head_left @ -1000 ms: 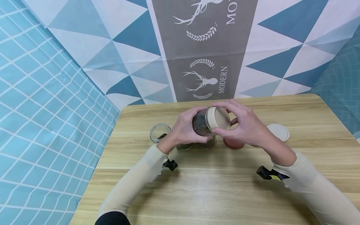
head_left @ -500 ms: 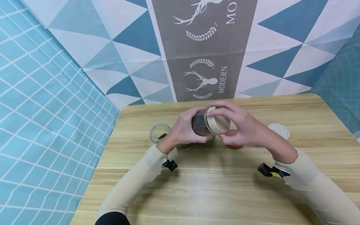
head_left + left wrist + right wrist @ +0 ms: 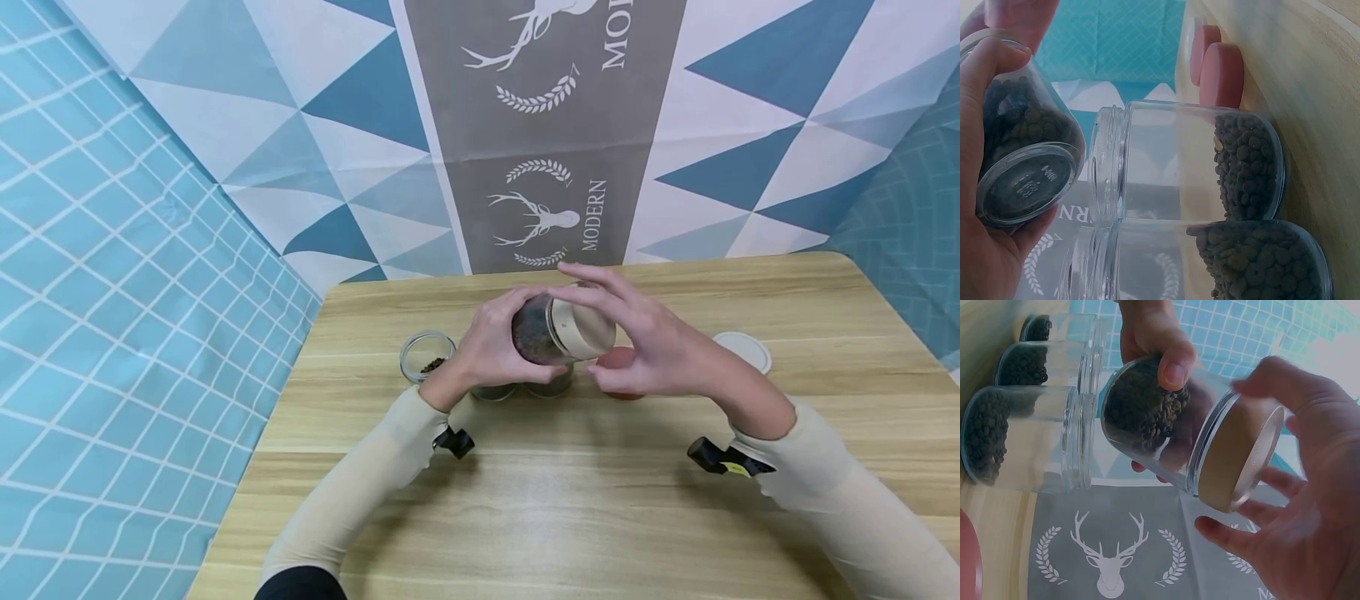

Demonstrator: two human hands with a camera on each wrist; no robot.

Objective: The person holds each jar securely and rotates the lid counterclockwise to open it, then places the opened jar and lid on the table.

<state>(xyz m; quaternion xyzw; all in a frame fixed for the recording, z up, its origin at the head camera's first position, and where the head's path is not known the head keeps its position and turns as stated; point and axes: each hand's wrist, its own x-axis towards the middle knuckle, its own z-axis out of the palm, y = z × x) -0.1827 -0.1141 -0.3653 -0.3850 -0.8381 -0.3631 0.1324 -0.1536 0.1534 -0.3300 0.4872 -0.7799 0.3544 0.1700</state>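
Observation:
In the head view a glass jar (image 3: 532, 329) of dark brown pellets is held tilted above the table, its beige lid (image 3: 577, 329) toward the right. My left hand (image 3: 491, 337) grips the jar's body, thumb and fingers wrapped round the glass. Around the lid my right hand (image 3: 660, 342) has its fingers spread. In the right wrist view the forefinger stands apart from the lid (image 3: 1229, 456), and the blurred thumb is close to its edge; whether they touch is hard to tell.
Lidless glass jars (image 3: 1204, 162) part-filled with dark pellets stand in a row below the held jar; the leftmost jar (image 3: 427, 337) shows past my left wrist. Pink-red lids (image 3: 1225, 75) and a white lid (image 3: 742, 350) lie on the wooden table (image 3: 540, 500) to the right.
The right hand has eased its hold on the lid: its thumb has dropped off the lid's face and its fingers are more spread. The left hand and jar have hardly moved.

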